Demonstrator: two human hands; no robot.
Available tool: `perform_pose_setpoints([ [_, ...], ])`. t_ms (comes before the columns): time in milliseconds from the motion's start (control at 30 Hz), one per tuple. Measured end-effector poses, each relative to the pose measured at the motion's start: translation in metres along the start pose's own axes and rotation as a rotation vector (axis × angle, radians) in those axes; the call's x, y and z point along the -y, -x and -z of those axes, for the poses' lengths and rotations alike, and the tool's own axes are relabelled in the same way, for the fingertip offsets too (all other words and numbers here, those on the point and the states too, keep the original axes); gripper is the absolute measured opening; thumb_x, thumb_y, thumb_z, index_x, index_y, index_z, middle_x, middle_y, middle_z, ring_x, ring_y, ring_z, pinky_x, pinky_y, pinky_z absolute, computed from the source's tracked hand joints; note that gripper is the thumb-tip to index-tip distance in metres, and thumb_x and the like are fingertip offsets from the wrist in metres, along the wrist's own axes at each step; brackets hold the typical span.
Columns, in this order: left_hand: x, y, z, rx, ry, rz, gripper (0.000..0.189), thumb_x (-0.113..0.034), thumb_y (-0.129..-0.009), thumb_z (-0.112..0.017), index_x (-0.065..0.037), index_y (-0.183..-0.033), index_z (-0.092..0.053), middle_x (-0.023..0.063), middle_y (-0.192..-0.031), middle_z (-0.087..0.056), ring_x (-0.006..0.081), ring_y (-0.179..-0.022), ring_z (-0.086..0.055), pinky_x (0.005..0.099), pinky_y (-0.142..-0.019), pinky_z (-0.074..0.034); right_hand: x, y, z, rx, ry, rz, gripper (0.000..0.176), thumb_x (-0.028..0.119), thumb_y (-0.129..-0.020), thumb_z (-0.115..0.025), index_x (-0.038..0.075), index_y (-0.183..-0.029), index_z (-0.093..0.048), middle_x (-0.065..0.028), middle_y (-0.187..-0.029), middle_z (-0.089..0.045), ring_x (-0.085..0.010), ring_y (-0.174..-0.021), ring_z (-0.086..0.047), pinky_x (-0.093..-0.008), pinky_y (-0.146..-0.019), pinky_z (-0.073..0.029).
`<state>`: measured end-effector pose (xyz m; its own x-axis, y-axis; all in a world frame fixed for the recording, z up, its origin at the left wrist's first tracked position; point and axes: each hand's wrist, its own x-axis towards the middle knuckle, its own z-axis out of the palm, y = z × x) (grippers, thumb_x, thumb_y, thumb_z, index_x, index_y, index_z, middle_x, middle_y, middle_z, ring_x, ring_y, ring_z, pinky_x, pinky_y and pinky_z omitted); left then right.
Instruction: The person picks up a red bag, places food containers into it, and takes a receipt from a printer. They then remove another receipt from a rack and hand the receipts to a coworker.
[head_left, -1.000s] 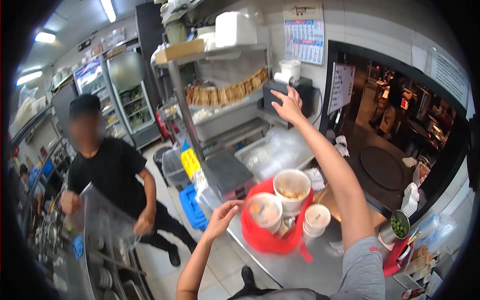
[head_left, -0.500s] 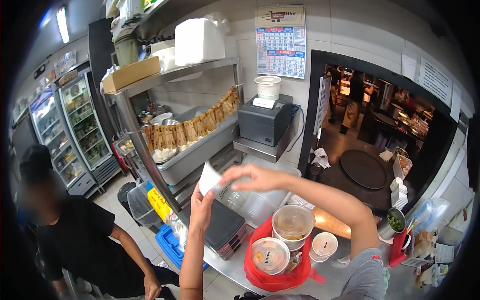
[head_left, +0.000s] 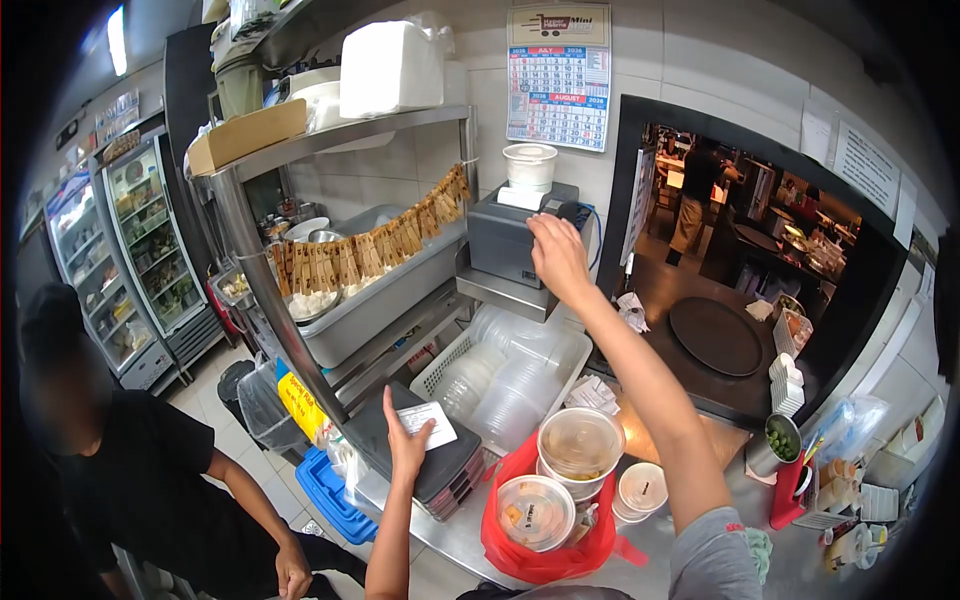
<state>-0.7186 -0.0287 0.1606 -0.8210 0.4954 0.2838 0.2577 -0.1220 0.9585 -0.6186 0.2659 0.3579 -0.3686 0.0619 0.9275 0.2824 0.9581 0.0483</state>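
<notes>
My left hand (head_left: 406, 445) pinches a white paper receipt (head_left: 432, 424) with printed lines, above a dark lidded box (head_left: 375, 438). My right hand (head_left: 562, 258) is raised in front of the dark grey receipt printer (head_left: 500, 240), fingers stretched upward and overlapping its right side in this view. Nothing shows in those fingers. A strip of white paper (head_left: 520, 197) lies on top of the printer, with a white lidded tub (head_left: 530, 168) behind it. Below my arms, a red plastic bag (head_left: 497, 560) holds lidded round tubs (head_left: 580, 442), one with writing on its lid.
Beside the bag stand stacked paper tubs (head_left: 641, 488). A white basket (head_left: 425, 383) holds clear plastic containers. Wooden clothespins (head_left: 375, 245) hang along the shelf. A black round tray (head_left: 715, 336) sits at the pass window. A person (head_left: 140, 480) in black stands at the left.
My right hand has left the paper and moved up and right to the printer. My left hand has lowered with the receipt, now turned flatter so its print shows.
</notes>
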Motion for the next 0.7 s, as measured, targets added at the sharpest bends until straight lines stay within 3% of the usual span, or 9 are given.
perform_pose_setpoints([
  [33, -0.005, 0.0, 0.001, 0.029, 0.127, 0.029, 0.085, 0.009, -0.067, -0.066, -0.011, -0.139, -0.026, 0.0158, -0.126, -0.047, 0.0226, -0.104, -0.055, 0.0312, -0.088, -0.045, 0.003, 0.0, -0.003, -0.038, 0.008, 0.0, 0.028, 0.002, -0.075, -0.055, 0.0, -0.102, -0.059, -0.0127, -0.106, -0.059, -0.0289, -0.107, -0.053, -0.0394, -0.092, -0.04],
  [133, 0.044, -0.013, 0.003, 0.056, -0.274, -0.223, 0.065, 0.008, -0.069, -0.065, -0.008, -0.129, -0.046, 0.0135, -0.115, -0.055, 0.0211, -0.099, -0.057, 0.0311, -0.086, -0.046, 0.008, 0.001, -0.009, -0.075, -0.02, -0.077, 0.03, 0.001, -0.071, -0.055, 0.0, -0.101, -0.06, -0.0125, -0.105, -0.06, -0.0275, -0.107, -0.053, -0.0387, -0.092, -0.041],
  [233, 0.046, -0.008, 0.004, 0.048, -0.297, -0.244, 0.047, 0.007, -0.07, -0.064, -0.004, -0.116, -0.058, 0.0126, -0.107, -0.058, 0.02, -0.096, -0.058, 0.0302, -0.085, -0.046, 0.01, 0.002, -0.01, -0.09, -0.027, -0.111, 0.032, 0.0, -0.07, -0.056, 0.001, -0.102, -0.06, -0.012, -0.106, -0.059, -0.0266, -0.108, -0.053, -0.0387, -0.092, -0.04],
  [267, 0.034, -0.005, 0.003, 0.041, -0.23, -0.152, 0.046, 0.008, -0.071, -0.063, -0.003, -0.115, -0.058, 0.0128, -0.108, -0.058, 0.0199, -0.096, -0.058, 0.0296, -0.084, -0.046, 0.01, 0.002, -0.01, -0.095, -0.032, -0.117, 0.032, 0.0, -0.07, -0.056, 0.001, -0.101, -0.06, -0.0118, -0.107, -0.059, -0.0266, -0.108, -0.053, -0.0388, -0.092, -0.04],
  [467, 0.035, -0.007, 0.008, 0.058, -0.11, -0.071, 0.044, 0.004, -0.075, -0.058, -0.002, -0.119, -0.056, 0.0132, -0.112, -0.057, 0.0193, -0.1, -0.055, 0.0281, -0.089, -0.042, 0.011, 0.002, -0.009, -0.133, -0.037, -0.098, 0.028, 0.002, -0.07, -0.057, 0.002, -0.098, -0.061, -0.011, -0.102, -0.06, -0.0263, -0.106, -0.053, -0.0387, -0.09, -0.041],
  [567, 0.037, -0.01, 0.008, 0.065, -0.071, -0.056, 0.041, 0.002, -0.078, -0.055, 0.0, -0.119, -0.055, 0.0136, -0.114, -0.056, 0.0193, -0.104, -0.054, 0.0283, -0.091, -0.04, 0.006, -0.009, -0.001, -0.013, -0.076, -0.131, 0.02, 0.006, -0.071, -0.058, 0.003, -0.09, -0.062, -0.0102, -0.094, -0.06, -0.0268, -0.098, -0.054, -0.0389, -0.084, -0.042],
  [633, 0.043, -0.013, 0.01, 0.065, -0.043, -0.064, 0.038, 0.001, -0.08, -0.054, 0.001, -0.119, -0.055, 0.0139, -0.116, -0.056, 0.0204, -0.105, -0.053, 0.0289, -0.092, -0.04, -0.014, -0.028, -0.006, 0.026, -0.056, -0.134, 0.014, 0.02, -0.073, -0.057, 0.007, -0.072, -0.064, -0.0088, -0.081, -0.061, -0.0275, -0.09, -0.055, -0.0418, -0.079, -0.041],
  [667, 0.05, -0.014, 0.013, 0.075, -0.024, -0.077, 0.037, 0.0, -0.081, -0.053, 0.001, -0.118, -0.056, 0.014, -0.116, -0.056, 0.0215, -0.105, -0.054, 0.0295, -0.091, -0.04, -0.021, -0.043, -0.001, 0.167, -0.045, -0.243, 0.018, 0.027, -0.074, -0.06, 0.012, -0.074, -0.068, -0.0073, -0.086, -0.062, -0.028, -0.088, -0.055, -0.0427, -0.076, -0.044],
  [700, 0.056, -0.019, 0.011, 0.103, -0.003, -0.095, 0.036, 0.0, -0.082, -0.053, 0.001, -0.118, -0.056, 0.0141, -0.116, -0.057, 0.0226, -0.105, -0.054, 0.03, -0.091, -0.04, -0.02, -0.048, -0.001, 0.097, 0.042, -0.321, 0.022, 0.036, -0.072, -0.063, 0.017, -0.077, -0.071, -0.0075, -0.09, -0.063, -0.0287, -0.089, -0.056, -0.0431, -0.077, -0.045],
])
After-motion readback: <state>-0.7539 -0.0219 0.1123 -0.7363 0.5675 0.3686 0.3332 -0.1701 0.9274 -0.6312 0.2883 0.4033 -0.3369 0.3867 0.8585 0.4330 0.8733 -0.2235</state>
